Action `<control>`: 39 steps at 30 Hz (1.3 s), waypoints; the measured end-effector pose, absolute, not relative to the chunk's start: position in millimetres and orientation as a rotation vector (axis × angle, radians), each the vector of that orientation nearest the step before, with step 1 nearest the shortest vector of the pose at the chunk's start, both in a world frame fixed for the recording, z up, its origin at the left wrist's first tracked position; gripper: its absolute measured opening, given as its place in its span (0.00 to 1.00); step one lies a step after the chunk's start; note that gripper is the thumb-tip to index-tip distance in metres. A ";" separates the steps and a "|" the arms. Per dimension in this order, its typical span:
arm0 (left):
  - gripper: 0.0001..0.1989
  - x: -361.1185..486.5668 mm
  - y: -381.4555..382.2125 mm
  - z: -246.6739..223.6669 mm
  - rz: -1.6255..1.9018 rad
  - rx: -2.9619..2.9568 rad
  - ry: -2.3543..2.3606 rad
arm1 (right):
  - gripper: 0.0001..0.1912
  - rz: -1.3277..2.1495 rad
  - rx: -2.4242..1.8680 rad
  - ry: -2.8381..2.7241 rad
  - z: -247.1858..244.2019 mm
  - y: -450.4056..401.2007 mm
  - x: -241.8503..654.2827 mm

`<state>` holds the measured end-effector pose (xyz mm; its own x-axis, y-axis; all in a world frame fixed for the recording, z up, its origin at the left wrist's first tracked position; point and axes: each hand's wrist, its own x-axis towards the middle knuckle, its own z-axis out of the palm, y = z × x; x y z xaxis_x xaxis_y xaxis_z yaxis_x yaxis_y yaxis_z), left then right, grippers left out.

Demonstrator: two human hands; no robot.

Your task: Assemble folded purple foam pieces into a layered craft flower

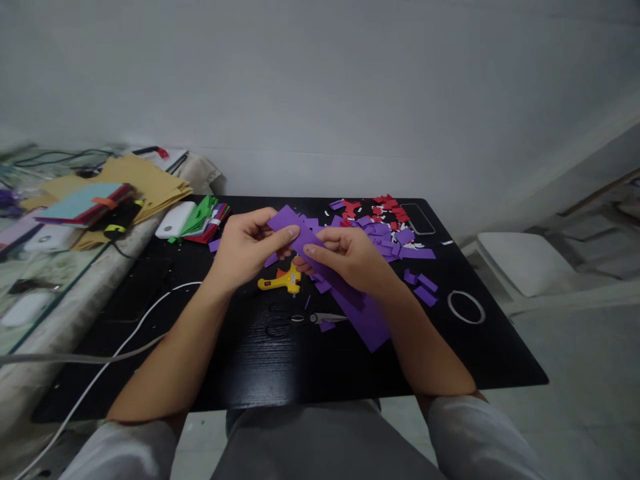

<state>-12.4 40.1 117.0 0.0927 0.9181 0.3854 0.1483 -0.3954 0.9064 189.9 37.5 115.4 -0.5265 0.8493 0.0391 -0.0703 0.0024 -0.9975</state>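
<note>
A long purple strip (327, 268), like craft foam or thick paper, slants across the view between my hands. My left hand (250, 243) pinches its upper left end between thumb and fingers. Further down the strip, my right hand (350, 257) grips it with the thumb on top. Its lower end (373, 327) passes below my right wrist, over the table. Behind and just below the hands lies a yellow hot glue gun (281, 280). Black-handled scissors (300, 319) lie nearer me, beside a small purple scrap (327, 326).
Purple pieces (383, 237) and red scraps (393, 207) are heaped at the back right of the black table (270, 373). A white ring (466, 307) lies at right. Folded coloured sheets (205, 220) sit at back left. A white cable (135, 327) crosses the left side.
</note>
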 end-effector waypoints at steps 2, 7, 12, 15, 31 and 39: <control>0.10 -13.1 40.9 116.7 1.382 1.640 1.071 | 0.14 1.628 -0.837 -1.549 116.4 37.1 190.6; 0.09 -9.8 41.0 114.9 1.378 1.613 1.057 | 0.15 1.560 -0.830 -1.555 116.3 38.5 190.0; 0.08 -6.1 39.6 113.5 1.340 1.620 1.010 | 0.15 1.574 -0.850 -1.539 118.0 38.6 189.6; 0.07 -8.7 40.5 113.6 1.383 1.604 1.028 | 0.14 1.600 -0.885 -1.552 119.9 37.7 192.1; 0.07 -5.8 42.5 111.3 1.374 1.565 1.048 | 0.15 1.579 -0.896 -1.553 120.3 38.3 195.0; 0.07 -27.0 51.5 109.3 1.610 1.451 1.115 | 0.15 1.594 -0.932 -1.605 115.7 43.8 204.1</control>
<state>-27.0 51.5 109.3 -0.1375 0.9076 0.3966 0.0523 -0.3932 0.9180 204.1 43.8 115.7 -0.5115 0.8591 -0.0186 0.0246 -0.0070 -0.9997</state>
